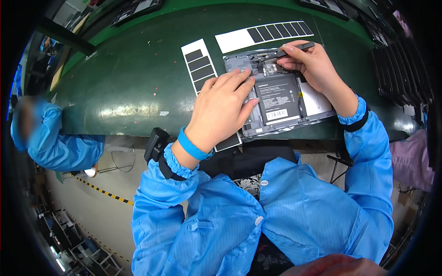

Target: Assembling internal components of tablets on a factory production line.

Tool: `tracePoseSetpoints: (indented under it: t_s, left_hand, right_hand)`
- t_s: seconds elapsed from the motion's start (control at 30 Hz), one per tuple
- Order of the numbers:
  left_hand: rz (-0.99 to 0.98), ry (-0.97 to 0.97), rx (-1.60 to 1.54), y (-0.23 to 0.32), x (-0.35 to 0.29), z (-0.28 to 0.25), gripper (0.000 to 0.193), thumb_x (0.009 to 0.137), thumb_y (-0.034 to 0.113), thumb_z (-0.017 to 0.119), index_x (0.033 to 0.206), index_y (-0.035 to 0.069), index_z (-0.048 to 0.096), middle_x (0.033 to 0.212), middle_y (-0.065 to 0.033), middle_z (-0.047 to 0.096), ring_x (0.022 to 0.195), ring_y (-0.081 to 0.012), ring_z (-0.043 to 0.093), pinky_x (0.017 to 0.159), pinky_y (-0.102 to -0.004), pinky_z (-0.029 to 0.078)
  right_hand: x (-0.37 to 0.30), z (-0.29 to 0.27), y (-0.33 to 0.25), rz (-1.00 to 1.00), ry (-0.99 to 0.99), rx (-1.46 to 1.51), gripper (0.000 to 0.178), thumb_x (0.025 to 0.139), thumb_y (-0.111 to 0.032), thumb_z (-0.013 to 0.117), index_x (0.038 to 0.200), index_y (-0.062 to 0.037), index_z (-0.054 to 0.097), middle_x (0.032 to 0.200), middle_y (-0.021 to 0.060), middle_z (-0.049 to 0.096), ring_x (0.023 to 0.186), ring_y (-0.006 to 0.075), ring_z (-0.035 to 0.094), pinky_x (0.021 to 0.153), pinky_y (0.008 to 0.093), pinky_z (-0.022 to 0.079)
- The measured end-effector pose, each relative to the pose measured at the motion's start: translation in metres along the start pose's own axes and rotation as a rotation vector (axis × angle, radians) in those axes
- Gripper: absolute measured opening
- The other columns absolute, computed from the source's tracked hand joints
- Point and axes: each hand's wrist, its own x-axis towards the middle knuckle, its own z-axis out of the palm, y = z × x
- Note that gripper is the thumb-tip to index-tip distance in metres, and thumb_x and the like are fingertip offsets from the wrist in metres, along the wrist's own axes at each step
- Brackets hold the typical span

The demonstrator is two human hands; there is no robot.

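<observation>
An opened flat electronic device [251, 125], perhaps a laptop base, lies on the green table in front of me. Its insides show a black battery [277, 97] with a printed label, and small boards along the far side. My left hand [222, 105] rests with outstretched fingers over the device's left edge. Pinched in my right hand [316, 65] are black tweezers [282, 54], their tips down among the parts at the far side. What the tips touch is too small to tell. A white panel [316, 99] shows beside the battery, under my right wrist.
Two white sheets bearing black rectangular pads lie on the table, one sheet [230, 42] beyond the device, another sheet [186, 48] at its left, partly under my left arm. Several dark panels [398, 69] stand in a row at the right. A person in blue [50, 133] sits at the left.
</observation>
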Motion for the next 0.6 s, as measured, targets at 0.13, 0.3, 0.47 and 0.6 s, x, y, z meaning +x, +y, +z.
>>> tracePoseSetpoints:
  t_s: [0.13, 0.3, 0.47, 0.6]
  left_hand:
    - [0.001, 0.005, 0.006, 0.0012, 0.0022, 0.0001, 0.038, 0.084, 0.024, 0.066, 0.117, 0.006, 0.063, 0.125, -0.0081, 0.059, 0.115, -0.0268, 0.055, 0.095, -0.04, 0.043]
    - [-0.005, 0.019, 0.013, 0.0024, 0.0027, 0.0031, 0.038, 0.083, 0.024, 0.066, 0.116, 0.006, 0.063, 0.125, -0.0078, 0.059, 0.113, -0.0266, 0.055, 0.094, -0.0392, 0.044]
    - [-0.005, 0.036, -0.015, 0.0007, 0.0005, 0.0059, 0.039, 0.084, 0.023, 0.066, 0.119, 0.007, 0.061, 0.125, -0.0079, 0.059, 0.114, -0.0266, 0.055, 0.094, -0.0396, 0.044]
    - [-0.017, 0.039, -0.031, 0.0007, -0.0005, 0.0066, 0.039, 0.084, 0.023, 0.065, 0.12, 0.007, 0.061, 0.126, -0.008, 0.059, 0.116, -0.0269, 0.054, 0.094, -0.0402, 0.044]
  right_hand:
    - [-0.0016, 0.0007, -0.0009, -0.06, 0.025, 0.01, 0.025, 0.091, -0.016, 0.064, 0.105, 0.0046, 0.064, 0.093, 0.0125, 0.068, 0.083, 0.0178, 0.07, 0.073, 0.0242, 0.057]
    - [-0.0001, -0.0047, -0.0009, -0.103, 0.01, -0.003, 0.026, 0.091, -0.018, 0.065, 0.104, 0.0041, 0.064, 0.09, 0.0119, 0.068, 0.081, 0.0175, 0.07, 0.071, 0.0245, 0.057]
    - [0.0008, -0.0045, 0.001, -0.098, 0.033, -0.026, 0.026, 0.092, -0.018, 0.064, 0.105, 0.0039, 0.064, 0.09, 0.0117, 0.068, 0.081, 0.0177, 0.07, 0.07, 0.0234, 0.056]
    - [0.0018, -0.0063, 0.0012, -0.078, -0.007, -0.009, 0.026, 0.091, -0.018, 0.064, 0.106, 0.0041, 0.063, 0.092, 0.0122, 0.068, 0.081, 0.018, 0.07, 0.07, 0.0232, 0.056]
